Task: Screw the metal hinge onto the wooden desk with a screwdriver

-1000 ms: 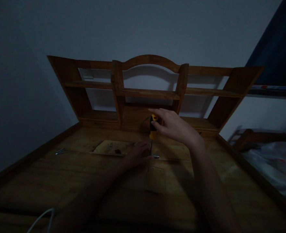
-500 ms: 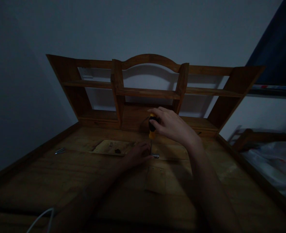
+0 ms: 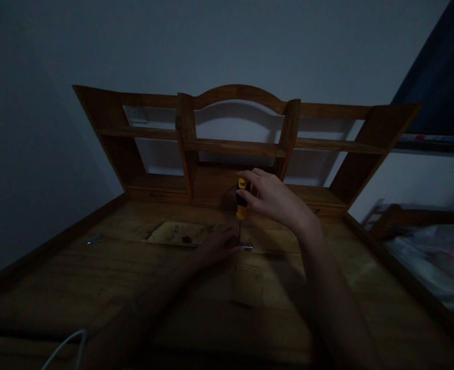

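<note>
My right hand is closed around the black and yellow handle of a screwdriver, which stands upright with its shaft pointing down. The shaft's tip meets a small shiny metal piece, perhaps a hinge, on the wooden desktop. My left hand lies low beside the tip, fingers and thumb closed about the metal piece's left end. That end is hidden by the fingers. Behind my left hand lies a pale wooden board with a dark spot. A small square wooden panel sits nearer to me.
Several thin metal pieces lie on the desktop at the left. A wooden shelf unit rises along the back. A white cable loops at the lower left. Plastic-covered items are beyond the right edge. The light is dim.
The screwdriver handle has turned slightly in my right hand, with more yellow showing at its top. My left hand and the metal piece stay in place.
</note>
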`<state>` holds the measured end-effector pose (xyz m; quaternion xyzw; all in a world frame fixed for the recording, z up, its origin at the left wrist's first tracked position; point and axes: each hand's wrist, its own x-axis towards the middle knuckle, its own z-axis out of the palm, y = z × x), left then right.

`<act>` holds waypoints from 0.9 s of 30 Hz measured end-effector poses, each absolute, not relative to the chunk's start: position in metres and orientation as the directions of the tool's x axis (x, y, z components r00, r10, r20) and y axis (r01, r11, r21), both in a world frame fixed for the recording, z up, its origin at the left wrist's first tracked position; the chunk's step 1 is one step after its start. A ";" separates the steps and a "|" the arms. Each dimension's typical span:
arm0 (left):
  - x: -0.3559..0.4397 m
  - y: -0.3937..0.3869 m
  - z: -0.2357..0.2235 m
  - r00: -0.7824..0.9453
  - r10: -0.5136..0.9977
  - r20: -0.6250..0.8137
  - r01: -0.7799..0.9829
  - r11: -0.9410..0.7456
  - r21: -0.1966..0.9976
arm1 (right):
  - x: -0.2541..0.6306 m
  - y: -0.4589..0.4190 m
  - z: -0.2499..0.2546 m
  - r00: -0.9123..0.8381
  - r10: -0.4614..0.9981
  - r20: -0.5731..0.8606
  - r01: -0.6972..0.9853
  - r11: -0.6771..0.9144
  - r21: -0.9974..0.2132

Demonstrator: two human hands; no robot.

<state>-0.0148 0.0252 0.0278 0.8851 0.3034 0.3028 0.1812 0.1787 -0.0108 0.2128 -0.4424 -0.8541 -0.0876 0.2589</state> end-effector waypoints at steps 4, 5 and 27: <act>-0.015 0.025 0.028 0.642 0.648 0.411 0.426 -0.746 0.512 | 0.173 -0.013 0.213 -0.409 0.726 0.553 0.864 0.502 -0.020; -0.015 0.026 0.028 0.640 0.653 0.405 0.431 -0.742 0.514 | 0.173 -0.013 0.213 -0.402 0.725 0.559 0.870 0.492 -0.014; -0.015 0.025 0.027 0.635 0.649 0.419 0.443 -0.750 0.491 | 0.180 -0.005 0.212 -0.471 0.724 0.504 0.786 0.604 -0.133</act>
